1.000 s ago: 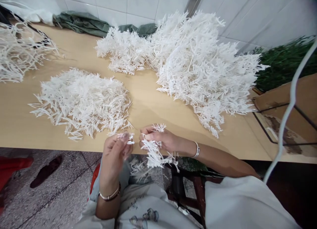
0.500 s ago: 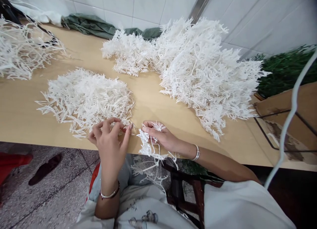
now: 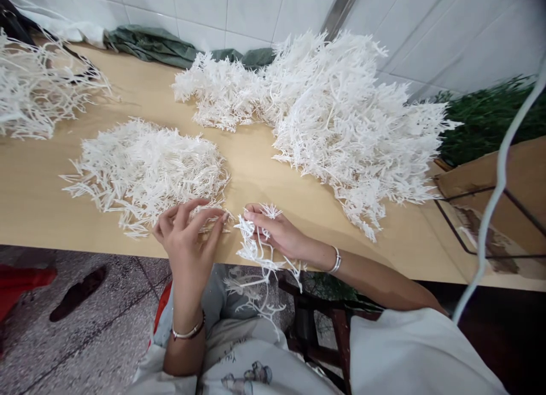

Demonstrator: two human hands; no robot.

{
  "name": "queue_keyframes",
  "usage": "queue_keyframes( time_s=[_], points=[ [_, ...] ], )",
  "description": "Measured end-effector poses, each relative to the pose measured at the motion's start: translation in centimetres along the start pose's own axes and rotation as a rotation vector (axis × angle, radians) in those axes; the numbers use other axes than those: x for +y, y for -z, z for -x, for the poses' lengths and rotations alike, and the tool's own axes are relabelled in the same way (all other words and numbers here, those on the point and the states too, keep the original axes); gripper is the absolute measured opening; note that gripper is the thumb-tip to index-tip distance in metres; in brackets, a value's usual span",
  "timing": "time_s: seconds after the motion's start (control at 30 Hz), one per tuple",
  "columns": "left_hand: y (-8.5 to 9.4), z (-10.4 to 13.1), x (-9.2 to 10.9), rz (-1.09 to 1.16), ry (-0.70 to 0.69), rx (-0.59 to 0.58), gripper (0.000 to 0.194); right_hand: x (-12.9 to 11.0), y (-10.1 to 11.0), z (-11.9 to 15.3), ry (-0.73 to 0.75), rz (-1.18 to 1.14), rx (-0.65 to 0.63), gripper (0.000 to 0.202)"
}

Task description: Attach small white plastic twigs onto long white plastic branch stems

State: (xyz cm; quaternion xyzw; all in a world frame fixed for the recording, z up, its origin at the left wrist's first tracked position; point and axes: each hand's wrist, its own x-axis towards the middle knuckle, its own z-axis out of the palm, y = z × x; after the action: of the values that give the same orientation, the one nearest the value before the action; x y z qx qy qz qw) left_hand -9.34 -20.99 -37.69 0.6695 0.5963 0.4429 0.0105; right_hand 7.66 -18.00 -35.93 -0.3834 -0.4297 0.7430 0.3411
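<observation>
My left hand [image 3: 187, 235] is at the near edge of a pile of loose white plastic sprigs [image 3: 149, 164]; its thumb and forefinger pinch together at the tips, and anything between them is too small to name. Just to its right, my right hand [image 3: 277, 230] is closed on a branching white plastic strand [image 3: 262, 258], which hangs over the front edge of the table [image 3: 251, 167]. A larger heap of white plastic sprigs [image 3: 336, 116] lies beyond my right hand.
Tangled white stems [image 3: 38, 93] lie at the far left. A dark green cloth [image 3: 149, 45] rests along the wall. On the right are green plastic foliage [image 3: 482, 122], a cardboard box [image 3: 512, 184] and a pale cable [image 3: 490, 218]. A dark chair [image 3: 336, 338] stands below the table.
The thumb and forefinger of my left hand have drawn together at the tips. My right hand keeps its hold on the strand and has barely moved.
</observation>
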Motion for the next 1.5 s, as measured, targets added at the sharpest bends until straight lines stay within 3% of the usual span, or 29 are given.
queue_keyframes(
  time_s=[0.23, 0.4, 0.57, 0.97, 1.07, 1.13, 1.27, 1.43, 1.5],
  points=[
    [0.2, -0.1, 0.2, 0.060, -0.031, -0.017, 0.013, -0.2, -0.2, 0.1, -0.015, 0.022, -0.010, 0.036],
    [1.3, -0.4, 0.2, 0.445, -0.244, -0.239, 0.030, -0.5, -0.3, 0.3, -0.002, -0.023, -0.058, 0.036],
    [0.9, -0.2, -0.2, 0.373, -0.380, -0.335, 0.044, -0.6, -0.3, 0.5, -0.023, 0.021, -0.083, 0.039],
    [0.8, -0.2, 0.3, 0.356, -0.390, -0.291, 0.024, -0.4, -0.7, 0.6, -0.098, 0.159, 0.091, 0.045],
    [0.7, -0.2, 0.4, 0.333, -0.434, -0.260, 0.018, -0.4, -0.8, 0.5, -0.075, 0.183, 0.058, 0.044],
    [0.6, -0.2, 0.4, 0.331, -0.426, -0.299, 0.012, -0.4, -0.7, 0.5, -0.039, 0.167, 0.010, 0.043],
    [0.8, 0.0, 0.4, 0.469, -0.280, -0.360, 0.010, -0.4, -0.8, 0.8, 0.125, 0.204, -0.019, 0.033],
    [1.0, 0.4, 0.5, 0.644, -0.100, -0.334, 0.022, -0.2, -0.8, 1.4, 0.721, 0.634, 0.017, 0.032],
    [1.0, 0.4, 0.7, 0.683, -0.076, -0.332, 0.024, -0.1, -0.6, 1.5, 0.817, 0.764, -0.022, 0.028]
  ],
)
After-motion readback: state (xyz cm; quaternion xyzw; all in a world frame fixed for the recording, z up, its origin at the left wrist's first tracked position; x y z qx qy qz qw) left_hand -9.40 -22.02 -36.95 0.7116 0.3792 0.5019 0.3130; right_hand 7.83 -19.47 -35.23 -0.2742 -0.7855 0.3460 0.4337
